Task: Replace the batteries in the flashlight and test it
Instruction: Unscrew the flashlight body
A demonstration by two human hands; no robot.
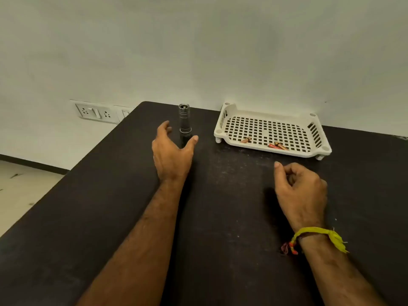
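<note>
3 batteries [276, 145] in white tray [225, 120], well right of upright flashlight [184, 122].

A dark, dust-speckled table [220, 217] is standing against a plain pale wall [198, 51]. A white socket-and-switch panel [95, 111] is sitting low on the wall, left of the table's far corner. Light-coloured flooring [19, 191] with a dark skirting strip [33, 165] is showing at left.
</note>
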